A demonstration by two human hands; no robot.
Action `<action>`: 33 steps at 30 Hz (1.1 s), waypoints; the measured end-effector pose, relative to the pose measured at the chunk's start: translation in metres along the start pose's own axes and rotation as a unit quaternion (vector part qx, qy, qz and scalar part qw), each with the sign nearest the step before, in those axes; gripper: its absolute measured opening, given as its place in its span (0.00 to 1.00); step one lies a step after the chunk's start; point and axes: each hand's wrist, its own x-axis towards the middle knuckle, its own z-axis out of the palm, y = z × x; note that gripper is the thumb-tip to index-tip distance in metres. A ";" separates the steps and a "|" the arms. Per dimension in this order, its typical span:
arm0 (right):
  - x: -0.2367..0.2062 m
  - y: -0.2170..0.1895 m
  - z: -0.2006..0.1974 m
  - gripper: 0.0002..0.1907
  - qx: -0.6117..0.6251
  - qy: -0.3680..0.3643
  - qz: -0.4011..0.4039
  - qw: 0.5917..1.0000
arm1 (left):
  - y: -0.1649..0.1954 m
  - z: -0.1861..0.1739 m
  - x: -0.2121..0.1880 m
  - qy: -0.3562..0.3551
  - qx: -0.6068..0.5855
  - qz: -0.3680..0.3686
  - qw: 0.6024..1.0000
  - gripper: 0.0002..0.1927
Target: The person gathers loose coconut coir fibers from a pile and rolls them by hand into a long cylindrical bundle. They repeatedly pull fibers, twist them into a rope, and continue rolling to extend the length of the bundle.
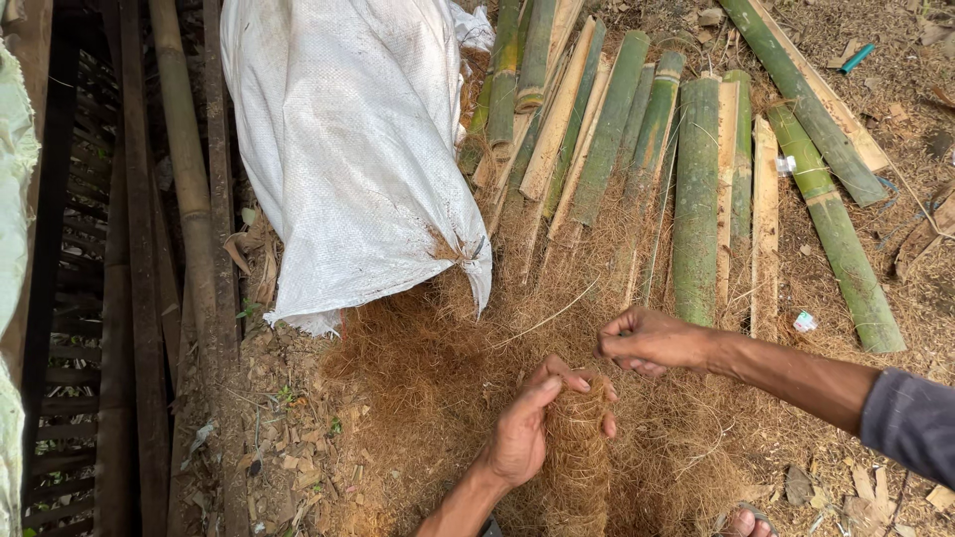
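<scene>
Coir fibre bundle (577, 457) is standing upright over the loose fibre heap (428, 368) — left hand (527, 428) is wrapping closed around its top, right hand (647, 340) is pinching stray strands. Likely light, springy, shedding — best gripped round the compacted middle.

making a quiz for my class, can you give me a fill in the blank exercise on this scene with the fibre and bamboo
1. The left hand grips a thick roll of brown coconut fibre, while the ____ hand pinches loose strands above it.
2. The split green bamboo poles lie on the ____.
3. The large woven plastic sack is ____ in colour.
4. Loose brown fibre spills from the sack's ____ end.

Missing words: right; ground; white; open
</scene>
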 end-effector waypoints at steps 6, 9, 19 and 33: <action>0.009 -0.015 0.005 0.16 -0.022 -0.012 -0.006 1.000 | -0.002 -0.004 -0.001 0.110 -0.003 -0.118 0.987 0.28; 0.010 -0.015 0.007 0.15 -0.016 -0.024 0.010 1.000 | -0.003 -0.002 0.006 -0.034 0.004 -0.026 0.999 0.15; 0.019 -0.011 0.001 0.17 -0.040 -0.024 0.003 0.999 | -0.001 0.009 0.010 -0.104 -0.011 -0.052 0.993 0.21; 0.038 -0.131 0.079 0.27 -0.540 -0.117 -0.023 0.833 | -0.016 0.019 0.008 -0.184 0.104 -0.123 0.970 0.26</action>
